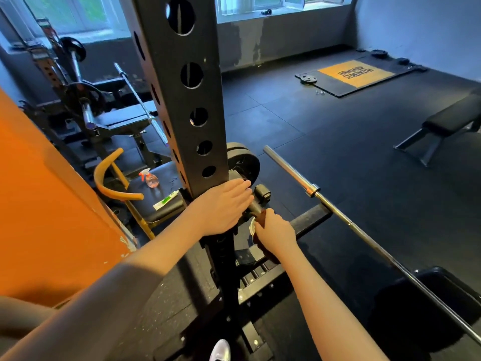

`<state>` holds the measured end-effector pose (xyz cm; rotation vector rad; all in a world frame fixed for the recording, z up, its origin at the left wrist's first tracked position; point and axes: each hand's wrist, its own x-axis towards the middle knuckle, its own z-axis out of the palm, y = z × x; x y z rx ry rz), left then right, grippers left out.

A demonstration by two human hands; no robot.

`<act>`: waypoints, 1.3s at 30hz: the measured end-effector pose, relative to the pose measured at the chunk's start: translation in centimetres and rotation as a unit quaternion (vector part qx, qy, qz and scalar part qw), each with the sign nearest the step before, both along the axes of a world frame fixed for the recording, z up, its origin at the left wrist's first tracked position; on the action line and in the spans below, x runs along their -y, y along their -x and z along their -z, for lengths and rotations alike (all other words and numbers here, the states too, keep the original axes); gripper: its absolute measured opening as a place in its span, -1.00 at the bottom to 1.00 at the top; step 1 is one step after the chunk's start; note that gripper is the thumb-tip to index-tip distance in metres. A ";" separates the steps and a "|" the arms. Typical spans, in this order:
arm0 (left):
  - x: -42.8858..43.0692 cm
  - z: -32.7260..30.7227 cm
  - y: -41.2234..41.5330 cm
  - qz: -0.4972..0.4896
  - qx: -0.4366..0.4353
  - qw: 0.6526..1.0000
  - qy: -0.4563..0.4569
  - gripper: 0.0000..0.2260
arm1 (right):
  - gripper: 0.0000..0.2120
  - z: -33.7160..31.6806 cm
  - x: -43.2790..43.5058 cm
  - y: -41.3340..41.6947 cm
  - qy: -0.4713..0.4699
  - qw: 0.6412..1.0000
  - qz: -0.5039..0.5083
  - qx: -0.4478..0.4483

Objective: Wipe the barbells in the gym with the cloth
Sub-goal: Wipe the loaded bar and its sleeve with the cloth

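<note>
One view, worn on the head, wide-angle, tipped forward and down. The black rack upright [182, 95] looms right in front at centre. The left hand [221, 207] and right hand [277, 231] sit at arm's reach below it, and the rubber floor [325, 131] runs off to the far windows [260, 2] up top.

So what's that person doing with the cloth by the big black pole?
A person is cleaning gym gear. Their right hand grips a dark brown cloth against the end of a short dark bar that carries black round weight plates, beside the black holed steel upright. Their left hand rests on that bar. A long silver barbell lies to the right, untouched. A pinkish spray bottle stands on a black padded seat.
</note>
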<state>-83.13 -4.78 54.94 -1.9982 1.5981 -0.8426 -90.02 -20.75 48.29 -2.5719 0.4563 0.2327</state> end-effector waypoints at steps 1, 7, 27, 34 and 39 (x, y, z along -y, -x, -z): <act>0.0 0.0 0.0 0.000 0.004 1.000 0.003 -0.54 | -0.68 0.1 0.1 1.2 -0.001 1.000 0.010 0.010; 0.1 -0.1 0.0 -0.002 0.009 1.000 0.016 -0.52 | -0.59 1.7 1.8 10.6 0.085 0.995 0.041 0.026; 0.7 0.0 1.3 -0.112 -0.072 0.991 -0.016 -0.46 | -0.51 2.8 2.7 14.0 0.137 0.988 0.049 0.050; 3.1 3.7 5.8 -0.111 -0.194 0.975 0.006 -0.52 | -0.56 2.0 2.7 12.7 0.061 0.996 0.044 0.053; 4.4 7.6 8.0 -0.122 -0.338 0.933 0.006 -0.39 | -0.49 2.8 3.9 20.2 0.169 0.983 0.069 0.029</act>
